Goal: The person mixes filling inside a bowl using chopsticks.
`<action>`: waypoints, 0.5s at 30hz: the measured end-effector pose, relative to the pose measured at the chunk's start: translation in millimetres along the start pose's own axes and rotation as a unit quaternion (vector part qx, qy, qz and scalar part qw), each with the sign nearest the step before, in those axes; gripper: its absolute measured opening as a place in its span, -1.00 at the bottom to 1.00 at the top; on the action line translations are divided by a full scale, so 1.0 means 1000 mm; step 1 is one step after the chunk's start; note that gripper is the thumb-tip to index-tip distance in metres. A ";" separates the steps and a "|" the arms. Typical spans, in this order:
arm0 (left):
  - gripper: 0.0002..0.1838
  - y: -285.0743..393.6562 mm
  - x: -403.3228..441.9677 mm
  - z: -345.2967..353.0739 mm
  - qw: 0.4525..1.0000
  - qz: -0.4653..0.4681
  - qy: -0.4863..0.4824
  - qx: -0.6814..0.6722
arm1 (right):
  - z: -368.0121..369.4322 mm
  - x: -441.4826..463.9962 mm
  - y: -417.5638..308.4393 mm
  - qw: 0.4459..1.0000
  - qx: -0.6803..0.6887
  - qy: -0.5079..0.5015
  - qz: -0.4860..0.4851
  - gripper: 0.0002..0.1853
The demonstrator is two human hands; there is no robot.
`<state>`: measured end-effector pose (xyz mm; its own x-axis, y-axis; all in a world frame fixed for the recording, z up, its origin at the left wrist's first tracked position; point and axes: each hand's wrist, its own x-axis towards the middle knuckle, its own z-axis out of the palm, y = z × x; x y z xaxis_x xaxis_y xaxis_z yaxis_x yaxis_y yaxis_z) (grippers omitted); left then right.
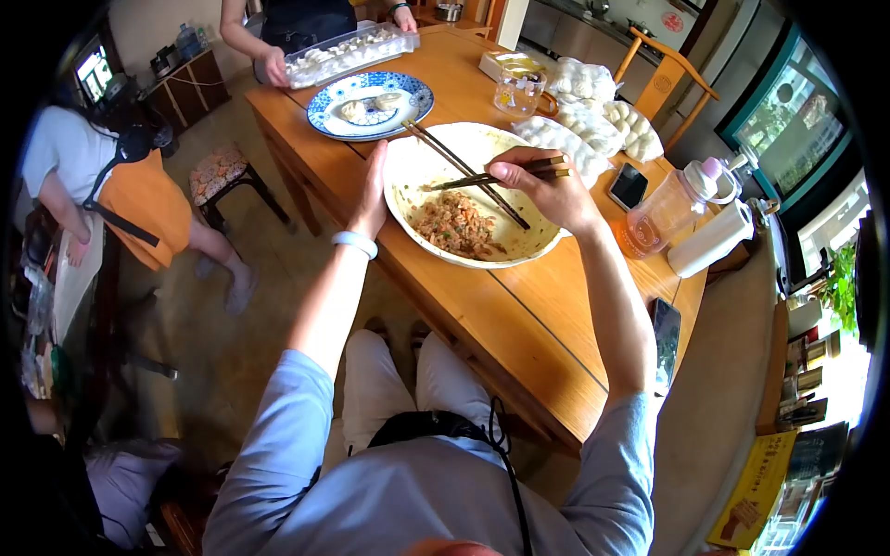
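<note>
A large pale bowl (538, 243) at the table's near edge holds a mound of minced filling (454, 222). My left hand (370, 190), with a white band on its wrist, lies flat against the bowl's left side, fingers stretched. My right hand (552, 185) grips a pair of dark chopsticks (482, 179) over the bowl, their tips near the top of the filling. Another pair of chopsticks (445, 155) leans across the bowl, from its far left rim down to its inner right side. Behind the bowl, a blue-and-white plate (324, 116) carries a few dumplings (371, 107).
Across the table (519, 306), a person's hands hold a clear tray of dumplings (348, 54). Bagged dumplings (584, 120), a glass mug (519, 91), a phone (629, 186), a plastic bottle (663, 213), a white bottle (709, 243) and another phone (665, 338) stand or lie rightward. A second person is at left.
</note>
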<state>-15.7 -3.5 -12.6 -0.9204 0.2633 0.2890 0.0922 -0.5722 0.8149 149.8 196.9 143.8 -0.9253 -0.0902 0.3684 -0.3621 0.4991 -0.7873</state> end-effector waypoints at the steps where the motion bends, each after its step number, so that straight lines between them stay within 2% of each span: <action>1: -0.39 0.003 -0.001 -0.001 1.000 -0.002 0.002 -0.001 | 0.000 -0.002 0.001 0.999 0.027 -0.011 0.014 -0.71; 4: -0.34 0.004 -0.003 -0.003 0.999 -0.029 -0.017 -0.008 | -0.012 -0.011 -0.017 0.994 0.070 -0.054 0.062 -0.69; 7: -0.35 0.007 -0.004 0.000 0.999 -0.020 -0.039 -0.015 | -0.014 -0.009 -0.016 0.994 0.096 -0.010 0.053 -0.70; 8: -0.37 0.004 -0.002 -0.001 0.999 -0.014 -0.033 -0.029 | -0.009 -0.006 -0.004 0.996 0.080 0.021 0.016 -0.70; 9: -0.38 0.007 -0.004 0.003 0.999 -0.018 -0.038 -0.031 | -0.006 -0.002 -0.001 0.999 -0.012 0.031 -0.005 -0.72; 13: -0.41 0.014 -0.006 0.007 1.000 -0.008 -0.016 -0.012 | 0.003 -0.001 -0.003 0.995 -0.100 0.019 -0.016 -0.73; 15: -0.42 0.015 -0.010 0.009 1.000 -0.007 -0.015 0.006 | 0.001 -0.004 -0.006 0.999 -0.004 -0.019 0.041 -0.73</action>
<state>-1.6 -7.6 1.8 -0.9097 0.2942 0.2930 0.0848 -0.5591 0.8247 155.7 192.9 146.4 -0.9555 -0.0820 0.2834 -0.2843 0.5132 -0.8098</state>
